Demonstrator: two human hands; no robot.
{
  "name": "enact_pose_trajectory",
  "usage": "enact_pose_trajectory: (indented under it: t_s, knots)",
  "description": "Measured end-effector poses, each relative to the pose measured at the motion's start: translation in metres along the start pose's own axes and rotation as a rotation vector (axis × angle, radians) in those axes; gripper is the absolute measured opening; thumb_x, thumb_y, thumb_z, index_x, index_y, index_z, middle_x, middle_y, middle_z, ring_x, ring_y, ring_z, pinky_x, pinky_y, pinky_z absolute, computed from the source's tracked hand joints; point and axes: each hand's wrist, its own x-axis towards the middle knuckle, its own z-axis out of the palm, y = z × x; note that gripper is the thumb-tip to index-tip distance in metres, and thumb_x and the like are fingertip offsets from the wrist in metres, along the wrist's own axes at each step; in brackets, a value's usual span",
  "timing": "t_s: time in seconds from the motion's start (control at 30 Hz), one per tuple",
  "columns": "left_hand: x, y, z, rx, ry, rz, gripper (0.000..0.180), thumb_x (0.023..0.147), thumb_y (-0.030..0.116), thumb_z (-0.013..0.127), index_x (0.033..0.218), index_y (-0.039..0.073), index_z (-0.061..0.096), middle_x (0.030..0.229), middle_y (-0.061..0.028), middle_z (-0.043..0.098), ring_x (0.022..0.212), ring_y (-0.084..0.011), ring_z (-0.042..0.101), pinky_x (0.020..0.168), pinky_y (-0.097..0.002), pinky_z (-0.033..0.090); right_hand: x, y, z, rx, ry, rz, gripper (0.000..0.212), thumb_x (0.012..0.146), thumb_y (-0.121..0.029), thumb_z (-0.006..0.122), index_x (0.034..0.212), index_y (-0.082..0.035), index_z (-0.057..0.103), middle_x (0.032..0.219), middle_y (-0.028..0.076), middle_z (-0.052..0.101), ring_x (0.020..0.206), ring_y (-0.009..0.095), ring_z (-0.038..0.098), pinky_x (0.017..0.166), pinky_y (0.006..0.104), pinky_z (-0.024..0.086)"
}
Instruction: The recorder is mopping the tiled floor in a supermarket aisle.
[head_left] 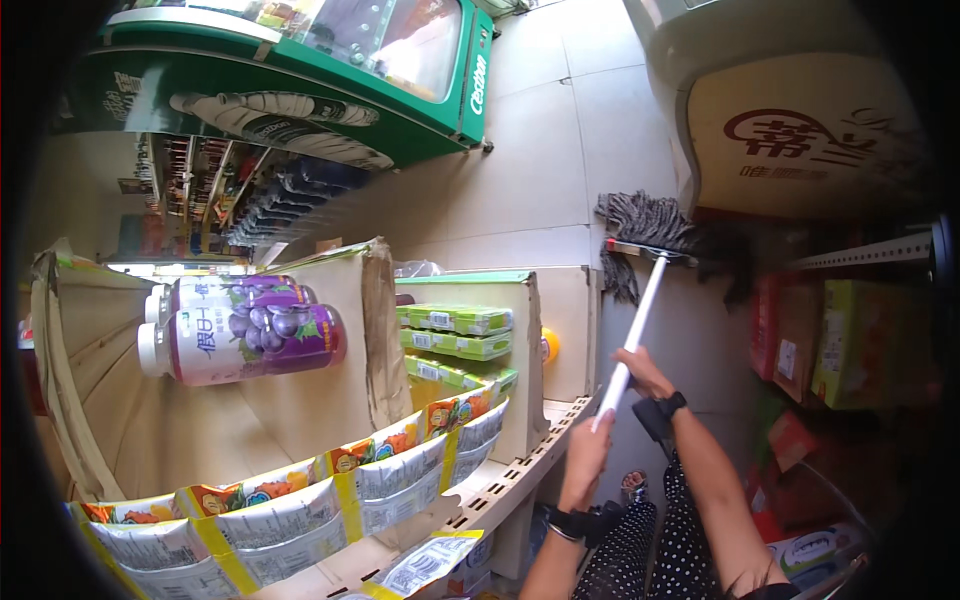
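A mop with a white handle [637, 310] runs from my hands toward the floor ahead. My left hand [588, 452] is wrapped round the handle near its close end. Farther along, my right hand [646, 371] also grips it. The grey string mop head [648, 222] lies spread on the tiled floor [540, 195], beside the base of a pale cabinet with a cream panel [800, 135]. Some dark strands reach into shadow on the right. Dark bands sit on both my wrists.
On the left, a shelf holds cardboard boxes [375, 330], purple drink bottles [255, 340], green packs [455, 345] and a strip of snack packets [300, 500]. A green drinks cooler [300, 100] stands at the far left. Cartons [850, 345] line a right-hand shelf.
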Motion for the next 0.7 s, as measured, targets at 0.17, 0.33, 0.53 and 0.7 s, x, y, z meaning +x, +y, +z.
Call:
enact_pose_trajectory:
  t_s: [0.17, 0.33, 0.53, 0.7]
  knots:
    - [0.013, 0.002, -0.014, -0.130, 0.030, 0.000, 0.030, 0.087, 0.030, 0.048, 0.065, 0.008, 0.048, 0.048, 0.0058, 0.035, 0.033, -0.0029, 0.028, 0.030, -0.0195, 0.020, 0.014, -0.024, 0.024, -0.321, -0.040, 0.071, 0.031, 0.071, -0.018, 0.052, 0.077, 0.012, 0.048, 0.060, 0.013, 0.053, 0.045, 0.020, 0.054, 0.037, 0.0325, 0.046]
    - [0.006, -0.037, 0.005, -0.423, 0.008, -0.103, 0.031, 0.088, 0.032, 0.046, 0.068, 0.009, 0.044, 0.050, 0.0048, 0.035, 0.033, -0.0022, 0.027, 0.030, -0.0180, 0.020, 0.026, -0.001, 0.015, -0.715, 0.009, 0.144, 0.043, 0.065, -0.019, 0.051, 0.071, 0.023, 0.046, 0.062, 0.023, 0.055, 0.049, 0.026, 0.056, 0.042, 0.0358, 0.048]
    - [0.015, -0.057, 0.032, -0.646, -0.034, -0.139, 0.028, 0.089, 0.033, 0.044, 0.072, 0.011, 0.040, 0.051, 0.0049, 0.033, 0.035, -0.0021, 0.027, 0.031, -0.0169, 0.022, 0.053, 0.022, -0.009, -1.082, 0.053, 0.017, 0.049, 0.063, -0.019, 0.051, 0.080, 0.026, 0.043, 0.066, 0.033, 0.054, 0.062, 0.034, 0.059, 0.059, 0.0389, 0.049]
    - [0.027, -0.056, 0.035, -0.708, -0.046, -0.133, 0.027, 0.089, 0.034, 0.043, 0.077, 0.010, 0.040, 0.052, 0.0048, 0.032, 0.035, -0.0023, 0.027, 0.030, -0.0167, 0.022, 0.052, -0.003, 0.002, -1.125, 0.041, 0.104, 0.049, 0.065, -0.019, 0.050, 0.084, 0.026, 0.045, 0.073, 0.036, 0.054, 0.071, 0.037, 0.061, 0.064, 0.0398, 0.048]
